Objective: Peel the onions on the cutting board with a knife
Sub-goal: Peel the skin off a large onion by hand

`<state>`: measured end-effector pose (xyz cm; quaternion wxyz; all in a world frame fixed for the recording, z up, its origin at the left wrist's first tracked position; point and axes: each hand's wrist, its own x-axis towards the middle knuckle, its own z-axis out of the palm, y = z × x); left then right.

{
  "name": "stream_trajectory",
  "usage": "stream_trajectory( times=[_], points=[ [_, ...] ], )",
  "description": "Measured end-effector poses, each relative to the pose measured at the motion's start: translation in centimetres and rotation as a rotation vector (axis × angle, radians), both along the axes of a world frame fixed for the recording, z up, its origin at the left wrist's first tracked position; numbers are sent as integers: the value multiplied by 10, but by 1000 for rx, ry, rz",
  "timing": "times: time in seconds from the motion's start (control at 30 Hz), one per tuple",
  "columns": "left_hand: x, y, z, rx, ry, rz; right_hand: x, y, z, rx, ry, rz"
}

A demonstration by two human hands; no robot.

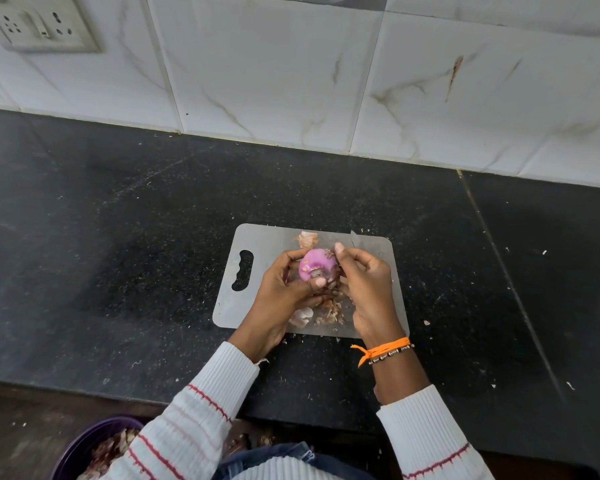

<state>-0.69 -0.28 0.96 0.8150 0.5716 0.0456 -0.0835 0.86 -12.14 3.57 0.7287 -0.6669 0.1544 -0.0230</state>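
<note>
One onion [315, 268], mostly bared to pink, held above the cutting board [267, 244]: left hand [286, 289] curled round it, right hand [366, 285] gripping the knife [353, 240], thumb against the skin. Risk: blade tip near fingers; slick flesh liable to slip. Loose peels [328, 315] apt to scatter onto the table [118, 237].

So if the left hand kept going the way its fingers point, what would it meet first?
The onion: the left hand already grips it, fingers pointing right toward the right hand, which comes next. Depth is hard to judge from this single view.
</note>
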Motion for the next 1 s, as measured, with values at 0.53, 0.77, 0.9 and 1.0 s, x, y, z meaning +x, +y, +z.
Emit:
stream_trajectory(
  times=[0.53,0.77,0.9,1.0],
  points=[
    [-2,-5,4,7,1,-7,3,-4,-2,30,-16,-39],
    [-3,-5,4,12,-5,24,-5,3,2,-9,-80,-10],
    [-6,-6,4,39,-18,52,-1,4,-3,-81,-89,-42],
    [-7,-6,4,66,-44,66,2,4,-7,-152,-114,-64]
  ],
)
